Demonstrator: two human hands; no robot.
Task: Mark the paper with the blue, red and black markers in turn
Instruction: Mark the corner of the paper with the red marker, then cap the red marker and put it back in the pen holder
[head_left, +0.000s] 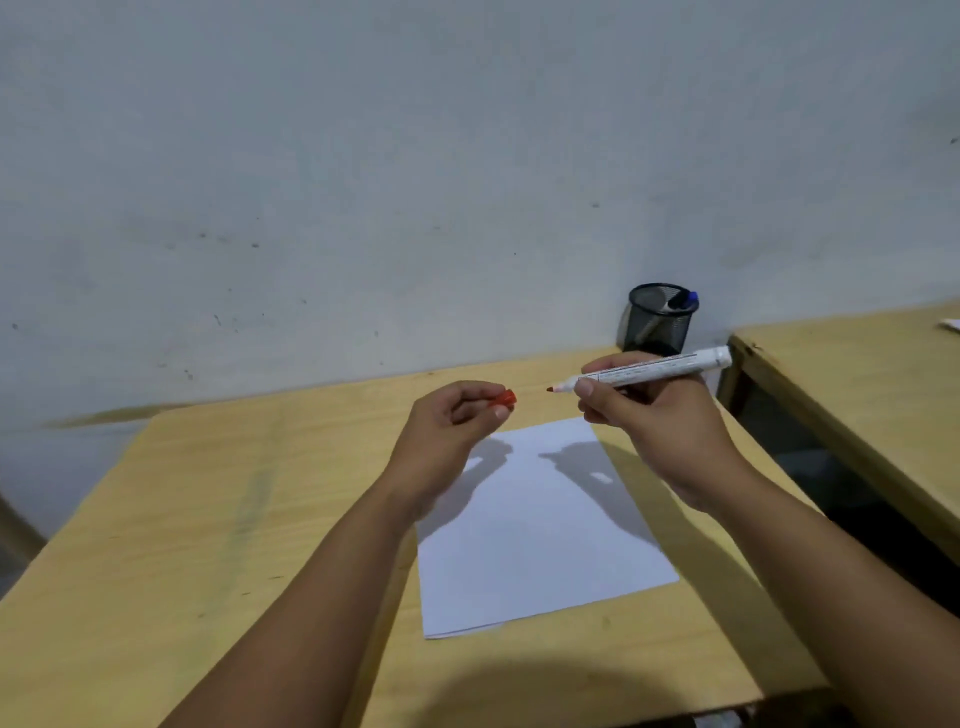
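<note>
A white sheet of paper (540, 525) lies on the wooden table (208, 519), and I see no marks on its visible part. My right hand (654, 421) holds the uncapped red marker (649, 371) roughly level above the paper's far edge, tip pointing left. My left hand (452, 421) pinches the red cap (503, 399) a short gap left of that tip. A blue-capped marker (687, 300) and a dark-capped one (677, 303) stand in the black mesh pen cup (658, 321) behind my right hand.
The table's back edge meets a grey wall (415, 182). A second wooden table (872, 384) stands to the right across a dark gap, with a bit of white paper (951, 325) on it.
</note>
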